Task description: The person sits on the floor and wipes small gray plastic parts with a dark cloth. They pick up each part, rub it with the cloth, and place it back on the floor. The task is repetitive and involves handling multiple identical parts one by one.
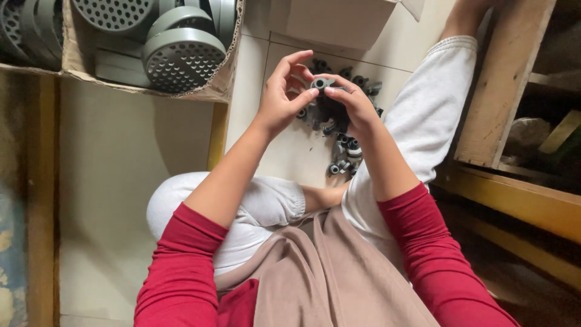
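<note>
Both hands meet just above the pile point(339, 142) of small grey parts on the floor point(121, 151). The right hand point(354, 106) pinches one part point(321, 83) between thumb and fingertips, lifted clear of the pile, seemingly so it can be turned and seen. The left hand point(279, 97) curls beside it, fingertips close to the part; whether they touch it I cannot tell. The parts look like moulded plastic, matt, short and tubular, some with a round ring end. Left of the pile and farther off, a cardboard box point(227, 72) holds grey round discs point(181, 57) pierced with many small holes. Right of the pile stands a wooden frame point(502, 85)
</note>
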